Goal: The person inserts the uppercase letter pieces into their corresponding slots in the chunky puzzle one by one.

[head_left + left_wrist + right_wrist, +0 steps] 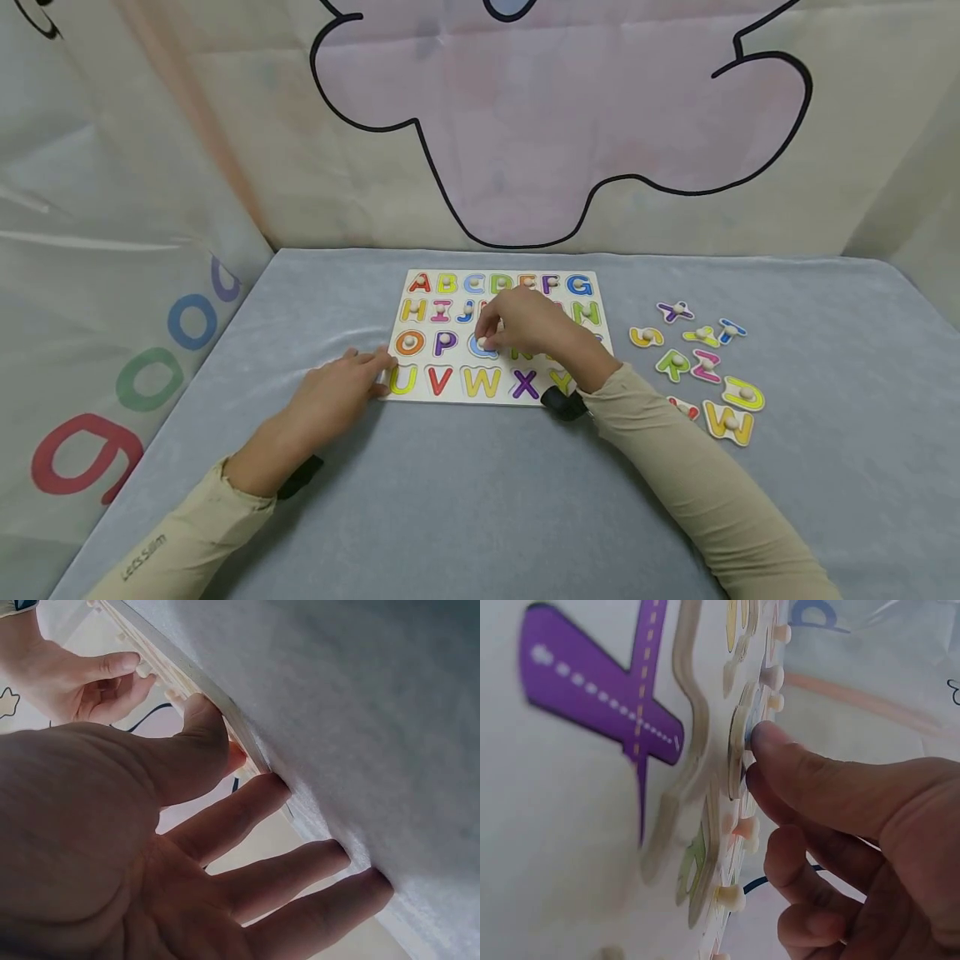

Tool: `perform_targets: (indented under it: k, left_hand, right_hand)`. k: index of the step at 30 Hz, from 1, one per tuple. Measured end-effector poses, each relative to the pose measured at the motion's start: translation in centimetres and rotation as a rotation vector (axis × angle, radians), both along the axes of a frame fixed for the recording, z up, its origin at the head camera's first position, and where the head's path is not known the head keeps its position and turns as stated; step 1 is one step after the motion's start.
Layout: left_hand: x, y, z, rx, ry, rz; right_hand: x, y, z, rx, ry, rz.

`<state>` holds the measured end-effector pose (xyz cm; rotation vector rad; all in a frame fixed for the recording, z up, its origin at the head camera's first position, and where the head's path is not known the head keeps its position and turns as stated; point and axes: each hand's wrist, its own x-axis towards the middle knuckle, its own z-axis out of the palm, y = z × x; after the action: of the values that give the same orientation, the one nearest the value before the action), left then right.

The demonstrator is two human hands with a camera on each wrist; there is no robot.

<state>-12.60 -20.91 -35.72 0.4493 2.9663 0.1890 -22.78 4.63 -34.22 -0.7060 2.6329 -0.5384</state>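
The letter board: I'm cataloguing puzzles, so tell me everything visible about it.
The letter board is a white, rectangular panel with pale, wood-like edges, lying flat on grey-blue cloth. Coloured letters fill four rows; many upper ones carry pale knobs, while U, V, W and X show none. The left hand touches its left edge near U; the right hand, pinching a blue piece over the third row, hides part of it.

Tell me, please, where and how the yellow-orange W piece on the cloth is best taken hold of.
Probably by the pale round knob at the middle of the W piece, pinched from above: the piece lies flat with its knob upward, and its thin edge, down on the cloth, seems harder to grip.
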Motion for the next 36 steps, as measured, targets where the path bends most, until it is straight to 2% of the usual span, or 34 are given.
perform_targets:
  k: [7,13,18,20,24,29,36]
  left_hand:
    - [-0.1,-0.2,-0.2,0.001,0.019,-0.007]
    - [-0.3,0.0,-0.2,0.0,0.011,-0.003]
    - [-0.2,0.0,-0.3,-0.009,0.01,-0.007]
    - [-0.2,-0.1,-0.4,-0.016,0.007,-0.006]
    - [-0.1,0.0,-0.3,-0.018,0.005,-0.007]
    - [-0.1,0.0,-0.2,-0.009,0.016,-0.01]
    - [-0.1,0.0,-0.2,-0.016,-0.022,0.006]
  right_hand:
    - [0.0,-0.1,-0.1,0.009,0.016,-0.022]
    - [0.1,-0.1,-0.1,0.05,-0.026,-0.045]
    - [0.3,0.1,0.3,0.057,-0.057,-0.016]
    - [0.3,0.7,0.7,0.048,-0.041,0.007]
    - [0.0,3.2,2.6,0.029,0.009,-0.003]
    - [-0.6,8.0,5.1,0.011,0.058,-0.114]
    - [-1.0,15.0,6.9,0.013,0.077,-0.227]
